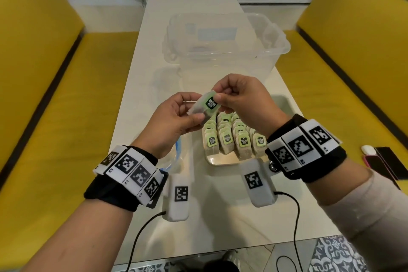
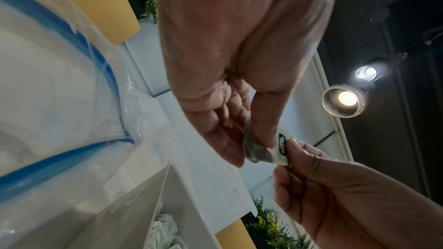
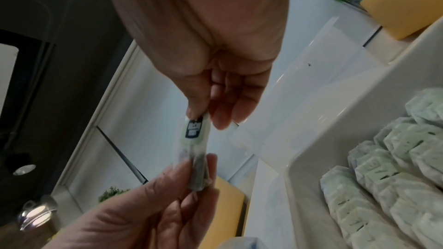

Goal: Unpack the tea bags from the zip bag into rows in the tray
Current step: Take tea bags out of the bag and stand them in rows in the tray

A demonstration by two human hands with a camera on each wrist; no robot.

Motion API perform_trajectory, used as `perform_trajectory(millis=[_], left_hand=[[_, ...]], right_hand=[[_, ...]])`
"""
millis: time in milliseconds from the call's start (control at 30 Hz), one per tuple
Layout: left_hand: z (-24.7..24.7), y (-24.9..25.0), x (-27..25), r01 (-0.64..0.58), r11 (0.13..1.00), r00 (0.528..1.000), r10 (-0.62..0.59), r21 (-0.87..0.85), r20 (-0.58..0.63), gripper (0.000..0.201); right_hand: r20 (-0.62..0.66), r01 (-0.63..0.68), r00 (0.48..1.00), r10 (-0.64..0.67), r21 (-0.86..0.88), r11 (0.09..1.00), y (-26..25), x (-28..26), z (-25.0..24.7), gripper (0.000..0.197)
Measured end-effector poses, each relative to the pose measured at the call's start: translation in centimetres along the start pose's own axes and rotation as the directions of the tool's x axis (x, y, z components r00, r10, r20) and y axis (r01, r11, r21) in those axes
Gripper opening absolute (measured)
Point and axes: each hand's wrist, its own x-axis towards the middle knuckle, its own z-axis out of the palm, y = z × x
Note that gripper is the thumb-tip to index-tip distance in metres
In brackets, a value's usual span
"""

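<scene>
White desk between yellow benches. Your left hand and right hand both pinch one tea bag by its ends (long axis hand-to-hand), directly above the tray rows.

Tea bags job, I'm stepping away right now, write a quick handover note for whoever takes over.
Left hand and right hand both pinch one tea bag in the air above the tray.
Done: four rows of tea bags stand in the tray.
Zip bag lies on the table left of the tray; what it contains cannot be seen.
Left: set the held bag into a row, then check the zip bag for more.
</scene>
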Motion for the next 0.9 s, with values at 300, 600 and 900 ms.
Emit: perform_trajectory(millis=[300, 600, 900], left_hand=[[-0.5, -2.4, 0.6, 0.067, 0.862, 0.995, -0.024, 0.502, -0.092, 0.039], [0.1, -3.5, 0.2, 0.124, 0.736, 0.99, -0.049, 0.665, -0.131, 0.041], [0.3, -3.7, 0.1, 0.153, 0.719, 0.987, -0.079, 0.678, -0.138, 0.039]], right_hand=[[0.265, 0.122, 0.962, 0.063, -0.627, 0.769, 0.1, 1.7, -2.3, 0.008], [0.509, 0.3, 0.727, 0.461, -0.839, 0.454, 4.4, 4.3, 0.5, 0.013], [0.562, 0.447, 0.694, 0.45, -0.827, 0.342, 4.9, 5.4, 3.0, 0.018]])
